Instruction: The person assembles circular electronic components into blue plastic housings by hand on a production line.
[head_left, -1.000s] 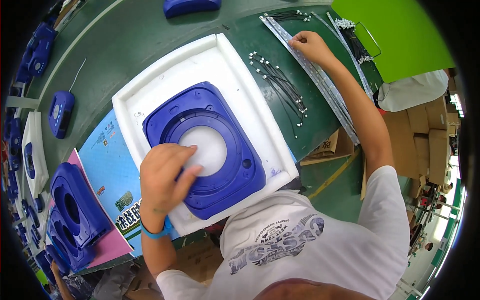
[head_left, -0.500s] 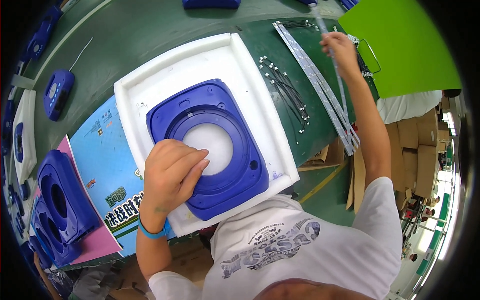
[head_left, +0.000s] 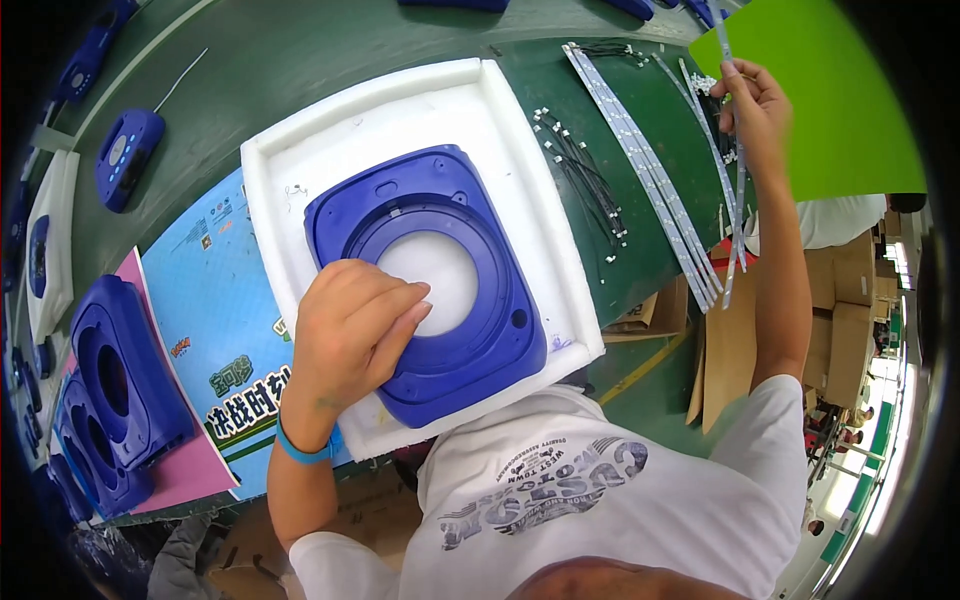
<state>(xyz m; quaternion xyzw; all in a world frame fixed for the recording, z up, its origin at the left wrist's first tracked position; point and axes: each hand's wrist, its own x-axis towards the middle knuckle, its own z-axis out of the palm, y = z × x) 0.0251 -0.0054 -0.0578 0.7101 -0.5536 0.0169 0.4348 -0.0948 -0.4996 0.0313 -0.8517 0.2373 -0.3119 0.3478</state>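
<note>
My left hand (head_left: 355,322) is held over a blue plastic housing (head_left: 505,300), thumb and fingers pinched above its round opening. Whether anything tiny sits in that pinch is hidden. The housing lies in a shallow white foam tray (head_left: 532,160). At the far right, my raised right hand (head_left: 757,110) grips a thin, pale LED strip (head_left: 724,42), which sticks out above the fingers and hangs down past the wrist. Beside that hand, more LED strips (head_left: 640,160) lie lengthwise along the green table.
Short black cables with white connectors (head_left: 590,185) lie between tray and strips. A bright green panel (head_left: 840,100) stands at the right. More blue housings (head_left: 135,385) rest at the left on a printed blue board (head_left: 200,300). A blue device with a wire (head_left: 130,150) sits farther back.
My right hand has moved right with the LED strip, away from the strips on the table. The left hand remains pinched over the housing; the whole view has shifted slightly.
</note>
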